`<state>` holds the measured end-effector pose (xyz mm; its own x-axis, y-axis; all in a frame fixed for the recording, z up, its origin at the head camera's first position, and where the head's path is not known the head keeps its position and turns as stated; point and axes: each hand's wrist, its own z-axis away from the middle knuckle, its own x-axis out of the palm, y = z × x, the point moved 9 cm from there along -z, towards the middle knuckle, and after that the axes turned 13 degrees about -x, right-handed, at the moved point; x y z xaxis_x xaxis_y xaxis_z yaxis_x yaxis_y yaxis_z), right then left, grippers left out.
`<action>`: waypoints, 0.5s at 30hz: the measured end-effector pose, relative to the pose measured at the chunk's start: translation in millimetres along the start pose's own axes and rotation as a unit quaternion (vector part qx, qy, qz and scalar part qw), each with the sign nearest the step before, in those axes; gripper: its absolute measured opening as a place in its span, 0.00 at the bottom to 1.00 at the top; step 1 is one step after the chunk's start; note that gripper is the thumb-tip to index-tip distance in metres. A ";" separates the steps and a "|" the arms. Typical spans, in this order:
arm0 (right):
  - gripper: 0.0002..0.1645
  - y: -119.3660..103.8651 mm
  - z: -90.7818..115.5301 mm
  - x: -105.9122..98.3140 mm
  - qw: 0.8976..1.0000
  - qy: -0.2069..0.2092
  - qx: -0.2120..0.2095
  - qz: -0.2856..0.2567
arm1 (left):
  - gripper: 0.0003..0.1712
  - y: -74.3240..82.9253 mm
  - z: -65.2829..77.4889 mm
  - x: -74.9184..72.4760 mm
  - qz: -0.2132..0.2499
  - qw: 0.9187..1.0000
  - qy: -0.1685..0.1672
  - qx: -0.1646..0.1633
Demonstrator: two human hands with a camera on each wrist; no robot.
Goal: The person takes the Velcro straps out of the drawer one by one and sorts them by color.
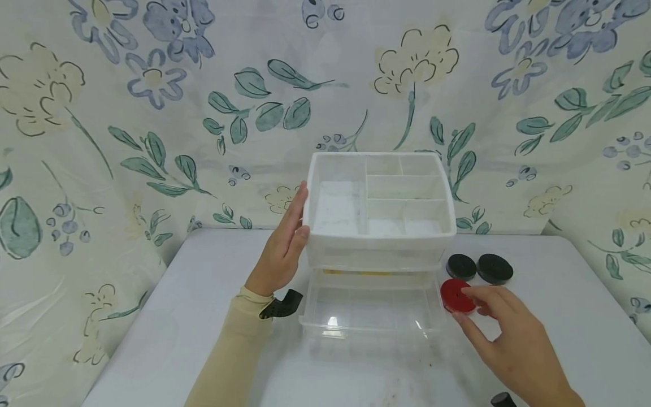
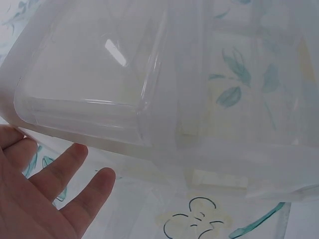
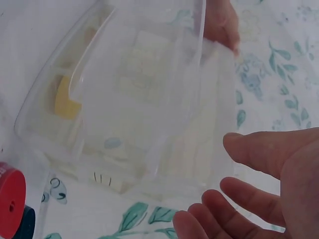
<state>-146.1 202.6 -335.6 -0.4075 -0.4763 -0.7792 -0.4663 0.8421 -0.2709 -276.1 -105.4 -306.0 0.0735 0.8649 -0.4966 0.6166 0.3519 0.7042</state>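
Observation:
A white plastic drawer organizer (image 1: 378,243) stands on the table, its top divided into compartments. Its clear lower drawer (image 1: 373,308) is pulled out toward me. My left hand (image 1: 278,246) rests against the organizer's left side, fingers extended; in the left wrist view its fingertips lie along the wall. My right hand (image 1: 516,336) hovers at a red disc (image 1: 454,295) with a small centre hole, right of the drawer. Thumb and fingers are spread apart; in the right wrist view the hand (image 3: 259,194) holds nothing and the red disc (image 3: 11,201) lies away from it.
Two black discs (image 1: 495,268) lie behind the red one, beside the organizer. Something yellow (image 3: 66,99) shows through the organizer's plastic. A flower-patterned sheet (image 1: 285,113) hangs behind the white table (image 1: 203,282). A black piece (image 1: 282,305) sits at the left wrist.

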 end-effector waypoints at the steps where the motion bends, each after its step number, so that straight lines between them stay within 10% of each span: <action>1: 0.35 -0.6 0.8 1.4 1.000 -0.005 0.006 -0.001 | 0.34 0.0 -0.1 0.1 0.000 1.000 0.000 0.001; 15: 0.31 -24.1 8.6 18.6 1.000 -0.012 0.017 0.006 | 0.35 0.1 -0.2 0.1 -0.004 1.000 -0.001 -0.005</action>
<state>-135.6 175.6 -348.4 -0.3932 -0.4597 -0.7963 -0.4348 0.8561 -0.2795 -276.2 -105.3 -305.9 0.0697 0.8610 -0.5038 0.6094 0.3631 0.7048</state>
